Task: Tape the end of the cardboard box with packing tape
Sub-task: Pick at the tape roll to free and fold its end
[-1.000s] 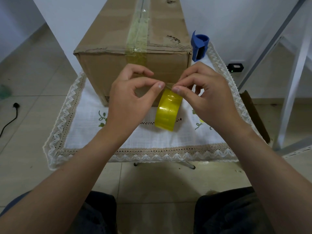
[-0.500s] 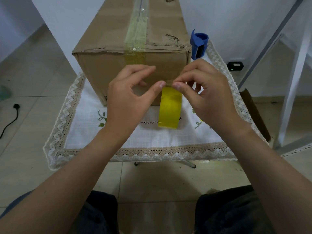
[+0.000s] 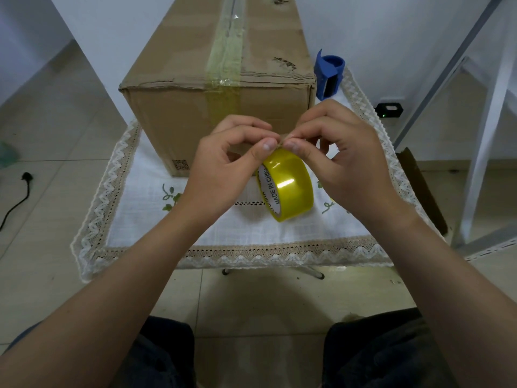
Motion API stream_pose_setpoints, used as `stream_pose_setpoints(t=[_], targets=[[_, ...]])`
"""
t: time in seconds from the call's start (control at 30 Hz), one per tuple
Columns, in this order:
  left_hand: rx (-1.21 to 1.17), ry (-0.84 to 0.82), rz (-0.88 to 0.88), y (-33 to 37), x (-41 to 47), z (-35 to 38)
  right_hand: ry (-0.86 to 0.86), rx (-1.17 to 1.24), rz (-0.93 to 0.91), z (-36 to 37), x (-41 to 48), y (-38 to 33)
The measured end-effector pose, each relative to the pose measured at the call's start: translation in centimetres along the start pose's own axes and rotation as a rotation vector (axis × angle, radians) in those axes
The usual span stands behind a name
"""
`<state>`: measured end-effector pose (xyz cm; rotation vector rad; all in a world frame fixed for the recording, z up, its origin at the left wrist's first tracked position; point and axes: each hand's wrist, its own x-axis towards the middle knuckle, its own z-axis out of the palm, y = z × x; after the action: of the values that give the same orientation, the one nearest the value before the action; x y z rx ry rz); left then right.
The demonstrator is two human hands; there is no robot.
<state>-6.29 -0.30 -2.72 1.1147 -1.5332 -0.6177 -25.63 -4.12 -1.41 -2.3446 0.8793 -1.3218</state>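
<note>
Both the left hand (image 3: 223,166) and right hand (image 3: 347,163) pinch what appears to be the free end of the tape roll (image 3: 285,189), hanging before the box (image 3: 218,88); a slip would let it restick.

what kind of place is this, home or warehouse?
Most likely a home room, not a warehouse: a white lace-trimmed embroidered tablecloth on a small table, pale tiled floor, plain white walls, and one brown cardboard box.
</note>
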Motion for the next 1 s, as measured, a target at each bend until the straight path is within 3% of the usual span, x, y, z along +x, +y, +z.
stream_pose_setpoints(t=[0.6,1.0], targets=[[-0.141,0.018,-0.082,-0.40,0.14,0.00,0.009,0.006,-0.015,-0.09,-0.05,0.07],[0.087,-0.002,0.114,-0.12,-0.30,0.23,0.023,-0.011,-0.007,-0.06,-0.07,0.32]])
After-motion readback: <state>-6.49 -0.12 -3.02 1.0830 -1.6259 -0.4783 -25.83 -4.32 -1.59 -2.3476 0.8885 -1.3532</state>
